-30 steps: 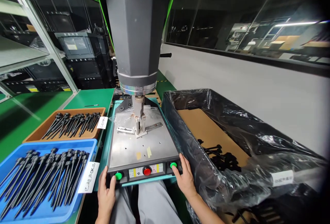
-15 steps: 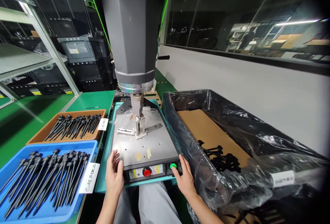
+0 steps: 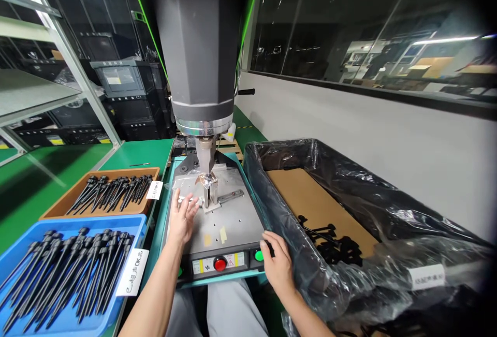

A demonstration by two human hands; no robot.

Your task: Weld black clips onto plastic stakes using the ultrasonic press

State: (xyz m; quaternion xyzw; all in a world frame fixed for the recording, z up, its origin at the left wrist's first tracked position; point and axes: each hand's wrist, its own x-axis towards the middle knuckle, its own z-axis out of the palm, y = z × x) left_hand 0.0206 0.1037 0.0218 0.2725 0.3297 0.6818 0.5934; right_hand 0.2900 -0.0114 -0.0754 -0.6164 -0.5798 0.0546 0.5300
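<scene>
My left hand (image 3: 183, 219) is raised over the left side of the metal machine plate (image 3: 236, 233), fingers spread and holding nothing. Just right of its fingertips stands a small metal fixture (image 3: 210, 197), directly under the press horn (image 3: 205, 156) of the grey machine head (image 3: 200, 52). Whether a part sits in the fixture is hard to make out. At the plate's front right corner my right hand (image 3: 278, 262) rests with fingers apart and empty, its thumb beside the green button (image 3: 259, 255). A red button (image 3: 220, 263) sits mid-panel.
On the left, a blue tray (image 3: 142, 223) and an orange tray (image 3: 50, 211) hold many black rod-like parts with thick heads. To the right is a large bin lined with black plastic (image 3: 373, 181), with cardboard (image 3: 310, 187) and more black parts (image 3: 337, 244) inside.
My left hand has moved up and forward from the front left corner of the machine to beside the fixture. My right thumb has come off the green button.
</scene>
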